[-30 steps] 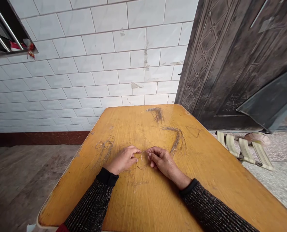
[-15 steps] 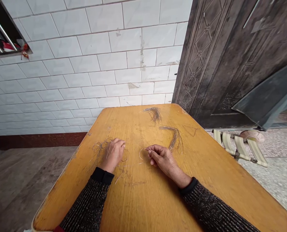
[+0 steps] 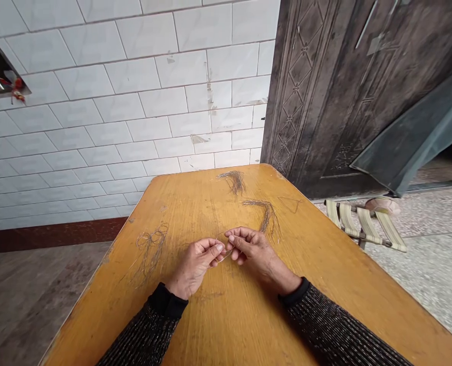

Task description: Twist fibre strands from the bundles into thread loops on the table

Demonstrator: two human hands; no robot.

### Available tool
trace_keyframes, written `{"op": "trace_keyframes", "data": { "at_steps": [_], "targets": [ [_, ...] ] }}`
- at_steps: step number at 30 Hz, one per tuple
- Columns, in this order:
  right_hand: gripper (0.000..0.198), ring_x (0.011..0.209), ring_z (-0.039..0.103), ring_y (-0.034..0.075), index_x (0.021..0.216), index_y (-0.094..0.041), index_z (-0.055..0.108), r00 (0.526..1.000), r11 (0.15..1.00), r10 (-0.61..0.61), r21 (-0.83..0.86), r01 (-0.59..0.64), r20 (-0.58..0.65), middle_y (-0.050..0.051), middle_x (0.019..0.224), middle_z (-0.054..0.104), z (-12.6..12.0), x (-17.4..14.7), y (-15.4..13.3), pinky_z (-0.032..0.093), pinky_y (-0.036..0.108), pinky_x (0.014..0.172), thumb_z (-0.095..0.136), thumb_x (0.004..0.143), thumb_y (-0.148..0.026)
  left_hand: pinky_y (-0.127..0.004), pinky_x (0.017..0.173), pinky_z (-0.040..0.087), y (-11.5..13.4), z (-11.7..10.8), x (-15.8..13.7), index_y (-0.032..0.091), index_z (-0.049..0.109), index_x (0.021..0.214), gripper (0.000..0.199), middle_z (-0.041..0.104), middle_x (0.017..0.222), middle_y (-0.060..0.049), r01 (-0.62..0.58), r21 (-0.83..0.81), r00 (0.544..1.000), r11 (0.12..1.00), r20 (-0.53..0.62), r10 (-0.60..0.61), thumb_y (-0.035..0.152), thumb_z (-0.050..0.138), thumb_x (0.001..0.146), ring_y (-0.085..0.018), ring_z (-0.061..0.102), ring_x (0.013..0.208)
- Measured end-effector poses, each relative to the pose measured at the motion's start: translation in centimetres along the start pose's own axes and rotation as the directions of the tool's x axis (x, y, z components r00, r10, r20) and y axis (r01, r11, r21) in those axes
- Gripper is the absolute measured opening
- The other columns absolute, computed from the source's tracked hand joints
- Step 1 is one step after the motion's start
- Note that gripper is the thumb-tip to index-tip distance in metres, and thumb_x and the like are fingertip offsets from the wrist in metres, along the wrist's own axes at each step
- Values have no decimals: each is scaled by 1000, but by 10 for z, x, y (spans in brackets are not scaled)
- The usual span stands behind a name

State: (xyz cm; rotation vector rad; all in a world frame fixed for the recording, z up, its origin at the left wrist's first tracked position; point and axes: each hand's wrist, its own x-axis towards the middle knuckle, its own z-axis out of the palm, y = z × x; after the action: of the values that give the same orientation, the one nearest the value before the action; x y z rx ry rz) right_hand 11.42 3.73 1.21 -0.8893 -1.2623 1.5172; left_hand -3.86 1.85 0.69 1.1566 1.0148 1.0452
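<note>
Black knitted sleeves with pale flecks [image 3: 136,333] are held over a yellow-brown wooden table with rounded corners [image 3: 229,325]. Near its middle, a thin, curved, pale wire [image 3: 227,251] is held between the two hands. It is pinched between the thumb and fingers of the left hand [image 3: 195,262]; its other end is gripped by the closed fingertips of the right hand [image 3: 254,249].

From the hands, a loose tangle of thin grey wires [image 3: 152,249] is seen at 9 o'clock. At 2 o'clock, a bent bundle of grey-brown wires [image 3: 267,216] is laid just beyond the right hand, and farther out a thin brown wire loop [image 3: 291,205]. At 12 o'clock, a smaller dark wire bundle [image 3: 235,181] is placed near the far edge. At 3 o'clock, a seat with cream striped straps [image 3: 366,223] is set beside the table. A white tiled wall [image 3: 134,96] is seen at 11 o'clock, a dark carved door [image 3: 325,101] at 1.
</note>
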Motion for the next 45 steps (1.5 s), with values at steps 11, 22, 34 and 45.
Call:
{"op": "trace_keyframes", "data": {
  "at_steps": [11, 22, 34, 45],
  "targets": [
    [30, 38, 44, 3, 72, -13, 60, 998, 980, 50, 190, -57, 44, -4, 56, 53, -6, -1, -5, 35, 16, 36, 63, 66, -42, -20, 54, 33, 0, 3, 2, 13, 60, 81, 27, 46, 64, 2, -24, -297, 1000, 955, -16, 20, 37, 64, 69, -6, 41, 55],
    [28, 31, 31, 1, 72, -13, 60, 1000, 993, 10, 114, -10, -3, -8, 47, 43, -15, 3, -5, 29, 16, 32, 61, 68, -40, -18, 54, 34, 3, 0, -1, 13, 59, 84, 25, 48, 71, 1, 11, -368, 1000, 930, 3, -11, 27, 68, 65, -5, 45, 58],
    [38, 26, 27, 4, 95, -10, 58, 990, 964, -20, -259, 56, 136, -11, 34, 37, -19, -3, -16, 20, 16, 30, 47, 77, -41, -21, 59, 42, 6, -6, 0, 16, 58, 90, 17, 55, 74, -1, -349, 592, 878, 726, -64, 474, 19, 54, 74, -10, 52, 64],
    [35, 30, 27, 4, 86, -10, 63, 967, 931, 37, -360, 59, 253, -10, 36, 32, -42, -6, -27, 22, 17, 33, 49, 77, -40, -22, 61, 41, 20, -15, -2, 16, 60, 78, 19, 60, 72, -3, -541, 801, 741, 256, 311, 595, 17, 42, 84, -12, 54, 68]
  ]
}}
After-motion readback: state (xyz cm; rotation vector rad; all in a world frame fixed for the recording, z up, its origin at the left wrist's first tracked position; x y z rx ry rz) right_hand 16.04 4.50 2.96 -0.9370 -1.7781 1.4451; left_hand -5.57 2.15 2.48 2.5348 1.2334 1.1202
